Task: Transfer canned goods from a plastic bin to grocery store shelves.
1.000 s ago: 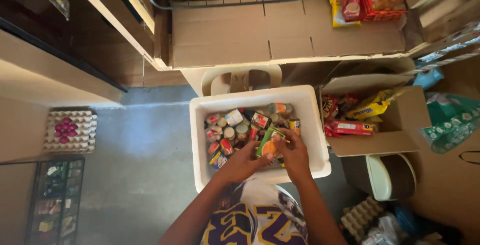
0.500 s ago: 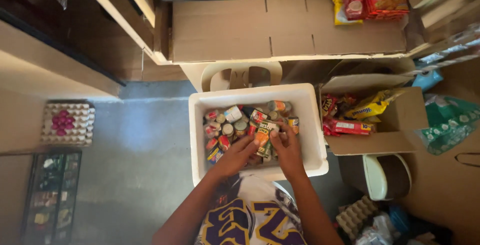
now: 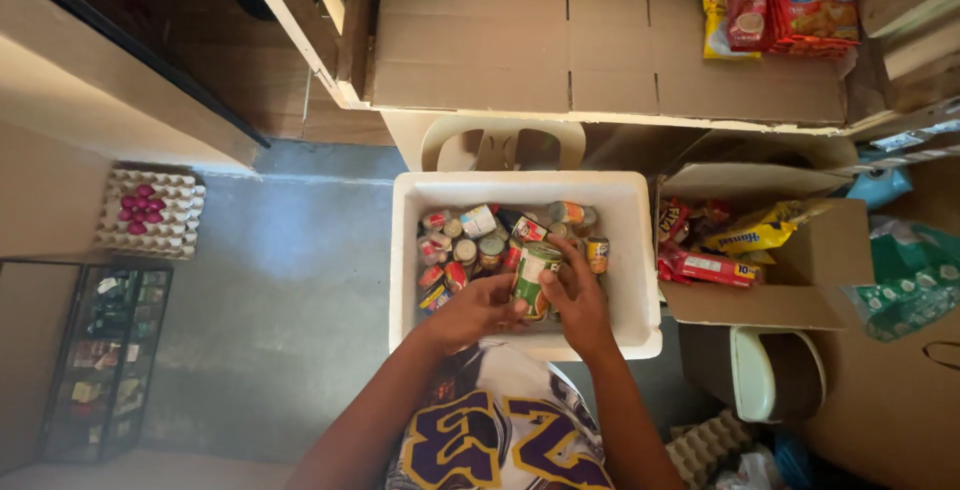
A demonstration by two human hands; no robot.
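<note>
Your left hand [image 3: 478, 308] and right hand [image 3: 575, 295] meet over the near side of the white box [image 3: 625, 250], both curled around a green can [image 3: 533, 278] held upright between them, fingers closed on its sides. At 12 o'clock from it lie more cans [image 3: 470, 245], packed close. At 3 o'clock sits a carton [image 3: 815, 270] of snack packs; at 9 o'clock, well apart, an egg tray [image 3: 150, 212].

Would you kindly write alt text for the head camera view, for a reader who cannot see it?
Seen from above, a person's left hand and right hand grip a green-labelled can over a white foam box full of small cans. To the right sits a cardboard box of snack packets; an egg tray lies on the floor at left.
</note>
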